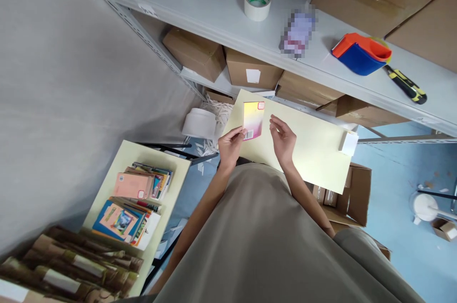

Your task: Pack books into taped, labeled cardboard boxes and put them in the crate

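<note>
Head view is looking down over the person's grey-green garment at a pale yellow table (314, 151). The left hand (230, 145) is gripping a small book (253, 120) with a yellow-to-pink cover by its lower left corner, fingers closed on it, holding it upright just above the near edge of the table. A barcode is showing at the book's bottom edge and a small red-bordered label at its top right corner. The right hand (283, 140) is hovering just beside the book, fingers loosely spread and holding nothing, not touching the cover. A small white block (349, 143) is lying at the table's far right end.

To the left, a second pale table (143, 151) is carrying stacks of books (134, 198), and brown paper-wrapped bundles (67, 265) are lying at its near end. A white roll (200, 123) is sitting on the floor between the two tables.

Above, a grey metal shelf (200, 3) is bearing a roll of tape (257, 2), a red and blue tape dispenser (360, 53) and a yellow and black utility knife (407, 85). Cardboard boxes (252, 72) are standing on the lower shelf level behind the table.
</note>
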### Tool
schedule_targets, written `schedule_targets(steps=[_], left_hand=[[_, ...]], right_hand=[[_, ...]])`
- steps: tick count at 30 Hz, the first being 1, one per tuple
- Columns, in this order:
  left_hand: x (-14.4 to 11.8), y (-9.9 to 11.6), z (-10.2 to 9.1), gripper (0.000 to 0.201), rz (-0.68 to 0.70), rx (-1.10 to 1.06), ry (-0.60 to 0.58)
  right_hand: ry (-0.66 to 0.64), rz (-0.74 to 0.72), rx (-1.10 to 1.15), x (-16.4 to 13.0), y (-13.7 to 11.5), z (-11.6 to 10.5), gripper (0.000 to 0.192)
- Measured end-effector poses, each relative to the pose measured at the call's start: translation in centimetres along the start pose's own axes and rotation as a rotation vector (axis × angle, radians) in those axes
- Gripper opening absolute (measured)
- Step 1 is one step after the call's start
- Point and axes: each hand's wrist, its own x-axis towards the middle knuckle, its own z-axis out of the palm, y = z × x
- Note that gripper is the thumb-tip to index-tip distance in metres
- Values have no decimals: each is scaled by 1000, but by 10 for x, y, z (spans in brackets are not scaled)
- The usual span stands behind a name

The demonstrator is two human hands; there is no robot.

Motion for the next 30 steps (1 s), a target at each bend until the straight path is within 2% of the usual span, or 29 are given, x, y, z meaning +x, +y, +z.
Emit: schedule_targets(steps=[2,5,8,10,14,17,19,23,26,30], left_hand=[[-6,7,5,50,59,-13,-18],[-18,19,14,46,101,-9,-108],[-26,26,18,39,122,27,-216],[-27,27,18,39,98,18,-244],[-19,22,11,34,-2,-48,-136],[-11,20,2,31,25,-53,-14],[-6,20,-2,35,16,-71,20],[-1,18,-4,56,-149,-173,-69],[0,13,-3,62,-262,-206,-137],[0,9,-2,64,-287,-160,-155]], right_hand=[[-61,35,21,-7,-6,5,46],[-152,94,95,-16,-12,15,52],[-137,94,114,-19,-15,19,49],[-100,86,98,-17,-16,17,46],[-49,94,93,-8,-14,4,47],[-52,146,153,-4,-14,-3,50],[-66,184,209,-3,-15,-6,52],[-97,226,270,-2,-18,-11,53],[-147,238,249,-2,-17,-15,52],[-211,229,187,-1,-9,-20,51]])
